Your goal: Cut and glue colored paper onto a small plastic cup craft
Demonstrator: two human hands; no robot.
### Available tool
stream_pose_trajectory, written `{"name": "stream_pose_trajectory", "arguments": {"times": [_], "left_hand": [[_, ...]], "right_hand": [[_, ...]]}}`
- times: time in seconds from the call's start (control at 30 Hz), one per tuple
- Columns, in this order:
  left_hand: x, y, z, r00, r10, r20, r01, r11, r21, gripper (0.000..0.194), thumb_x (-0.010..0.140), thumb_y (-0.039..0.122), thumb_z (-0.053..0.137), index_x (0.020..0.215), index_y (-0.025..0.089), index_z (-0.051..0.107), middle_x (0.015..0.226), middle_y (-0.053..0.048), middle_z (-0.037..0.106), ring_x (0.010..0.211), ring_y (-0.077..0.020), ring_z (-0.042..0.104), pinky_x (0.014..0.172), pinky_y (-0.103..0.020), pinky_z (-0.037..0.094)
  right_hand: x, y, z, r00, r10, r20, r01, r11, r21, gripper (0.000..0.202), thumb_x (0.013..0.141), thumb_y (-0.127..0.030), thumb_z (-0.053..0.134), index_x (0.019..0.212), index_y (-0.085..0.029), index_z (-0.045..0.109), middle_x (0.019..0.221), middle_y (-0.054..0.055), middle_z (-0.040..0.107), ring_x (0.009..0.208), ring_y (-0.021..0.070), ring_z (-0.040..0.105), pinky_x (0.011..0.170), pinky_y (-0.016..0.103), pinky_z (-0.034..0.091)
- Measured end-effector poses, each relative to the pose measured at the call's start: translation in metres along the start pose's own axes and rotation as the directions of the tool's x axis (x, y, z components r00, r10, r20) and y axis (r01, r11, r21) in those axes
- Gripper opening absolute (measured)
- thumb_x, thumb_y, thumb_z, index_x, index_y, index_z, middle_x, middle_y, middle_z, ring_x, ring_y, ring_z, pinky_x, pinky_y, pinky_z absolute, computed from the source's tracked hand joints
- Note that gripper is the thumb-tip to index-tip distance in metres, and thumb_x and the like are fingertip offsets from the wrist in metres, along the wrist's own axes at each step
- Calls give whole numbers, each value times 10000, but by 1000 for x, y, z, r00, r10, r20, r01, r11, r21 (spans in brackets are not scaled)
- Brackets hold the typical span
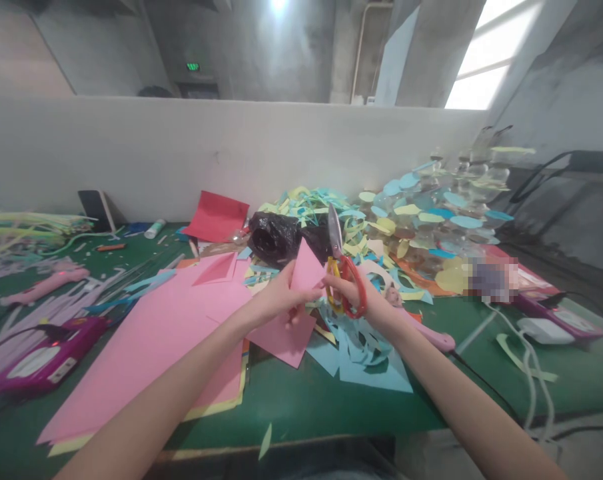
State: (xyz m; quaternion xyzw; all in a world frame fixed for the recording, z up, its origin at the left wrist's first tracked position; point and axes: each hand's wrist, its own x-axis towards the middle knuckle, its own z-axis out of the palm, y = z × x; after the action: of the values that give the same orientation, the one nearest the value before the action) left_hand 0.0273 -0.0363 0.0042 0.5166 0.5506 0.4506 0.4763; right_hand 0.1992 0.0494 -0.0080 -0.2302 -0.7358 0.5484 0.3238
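My left hand pinches a folded piece of pink paper that stands up in a point above the fingers. Hooked over the fingers of my right hand are the red and yellow handles of a pair of scissors, with the blades pointing up and looking closed. The right fingertips reach the edge of the pink paper. Large pink sheets lie in a stack to the left, over yellow ones. Below the hands is another pink piece, and beside it are cut blue paper scraps.
A heap of blue and yellow scraps and a black plastic bag lie behind. Cut paper shapes pile up at right. Pink glue guns with cords, purple power units and a red sheet surround the green table.
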Motion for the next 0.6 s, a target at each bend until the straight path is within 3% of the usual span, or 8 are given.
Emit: {"name": "stream_pose_trajectory", "arguments": {"times": [0.13, 0.2, 0.3, 0.4, 0.47, 0.6], "left_hand": [[0, 4, 1, 1000, -9, 30, 10, 999, -35, 440, 745, 434, 714, 1055, 222, 484, 680, -7, 652, 387, -150, 569, 366, -245, 425], [3, 6, 1, 1000, 8, 8, -7, 998, -69, 365, 790, 472, 636, 1015, 202, 538, 684, -35, 669, 434, -177, 604, 388, -263, 448], [10, 7, -4, 989, 59, -134, -56, 998, 24, 266, 820, 435, 576, 786, 171, 601, 560, -27, 622, 471, -183, 591, 412, -251, 425], [20, 7, -12, 927, 161, -340, -106, 979, 175, 271, 796, 369, 601, 623, 160, 594, 529, -25, 606, 521, -181, 587, 491, -261, 443], [28, 7, -17, 915, 185, -359, -124, 975, 186, 257, 795, 358, 605, 662, 142, 650, 628, -60, 673, 640, -210, 643, 608, -290, 494], [50, 7, -20, 949, 172, -262, -136, 979, 152, 307, 765, 389, 664, 931, 140, 731, 952, -109, 745, 863, -232, 677, 754, -310, 511]], "right_hand": [[-1, 3, -1, 999, -18, -46, 23, 994, 107, 306, 845, -471, 590, 733, -208, 482, 611, -55, 423, 530, 105, 387, 495, 245, 340], [-2, 1, -3, 997, -26, -78, 35, 992, 123, 273, 840, -451, 594, 771, -208, 492, 645, -49, 447, 562, 113, 415, 527, 251, 369], [0, -3, -6, 992, -36, -120, 45, 996, 72, 262, 833, -432, 608, 779, -212, 477, 649, -48, 480, 567, 116, 447, 541, 252, 383], [4, -1, -8, 981, -17, -194, 13, 1000, -22, 295, 858, -474, 580, 771, -229, 441, 574, -62, 469, 487, 114, 434, 483, 253, 362], [7, 4, -10, 942, -20, -336, -7, 997, -79, 320, 861, -511, 575, 786, -241, 422, 544, -76, 437, 448, 110, 411, 441, 250, 336], [12, 7, -17, 764, -135, -631, 92, 991, -101, 348, 839, -523, 608, 800, -256, 388, 570, -90, 395, 443, 100, 392, 411, 243, 327]]}}
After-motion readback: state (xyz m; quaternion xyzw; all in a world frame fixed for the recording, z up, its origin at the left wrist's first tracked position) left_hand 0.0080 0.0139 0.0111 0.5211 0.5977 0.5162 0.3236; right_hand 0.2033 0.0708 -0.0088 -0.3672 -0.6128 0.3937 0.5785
